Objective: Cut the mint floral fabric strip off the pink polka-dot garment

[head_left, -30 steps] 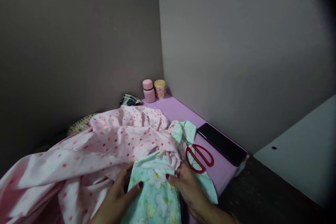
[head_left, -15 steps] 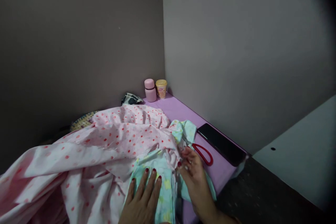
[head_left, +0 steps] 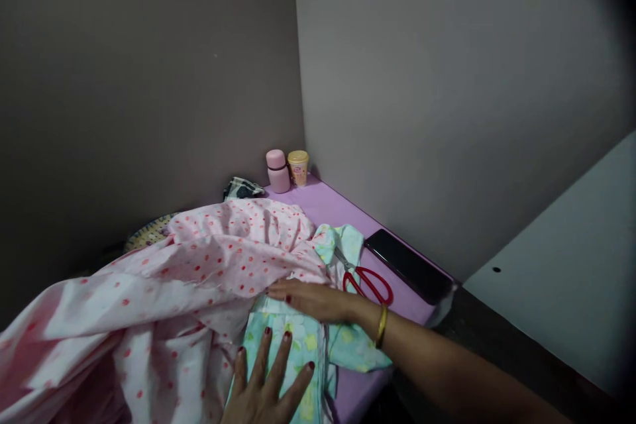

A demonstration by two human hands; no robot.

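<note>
Our grip is open on both sides, pinching nothing: the left hand [head_left: 261, 392] spreads its fingers over the folded mint-green floral cloth [head_left: 309, 339], and the right hand [head_left: 320, 303] lies palm down, fingers close together, across its far end. We judge this to be a flattening step; the layered side edge calls for light, even pressure so that the folds do not slide. The cloth lies directly beneath both hands, beside the pink dotted fabric [head_left: 223, 258]. Farther out on the purple table [head_left: 328, 202], we have red-handled scissors [head_left: 364, 270] just beyond the right wrist and a black smartphone [head_left: 407, 265] near the edge.
</note>
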